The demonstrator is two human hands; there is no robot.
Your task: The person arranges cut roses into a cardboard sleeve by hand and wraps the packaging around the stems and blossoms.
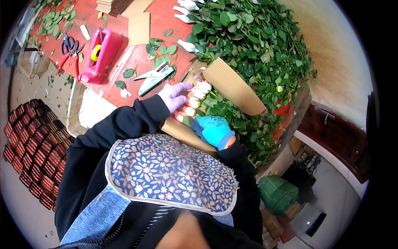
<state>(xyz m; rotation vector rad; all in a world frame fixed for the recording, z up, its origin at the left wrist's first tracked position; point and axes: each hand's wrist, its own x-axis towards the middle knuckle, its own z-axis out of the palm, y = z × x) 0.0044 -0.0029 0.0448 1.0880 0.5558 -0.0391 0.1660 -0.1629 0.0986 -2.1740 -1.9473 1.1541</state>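
Note:
Pink-and-cream roses (192,102) with green leaves lie between a raised corrugated cardboard flap (234,87) and another piece of brown cardboard (186,135) near the apron. My left hand (176,96), in a purple glove, rests at the rose heads from the left, its fingers stretched out and apart. In a blue glove, my right hand (213,129) is curled over the leafy stems just below the blooms, its fingertips partly hidden. A silver stapler (155,79) lies just beyond my left hand.
A pink tape dispenser (101,56), scissors (68,42) and red-handled pliers (76,62) lie on the red table (124,66). Brown cardboard (139,29) lies at the back. A large leafy pile (257,45), with white-netted heads (188,46), fills the right. Stacked dark-red trays (35,145) stand at left.

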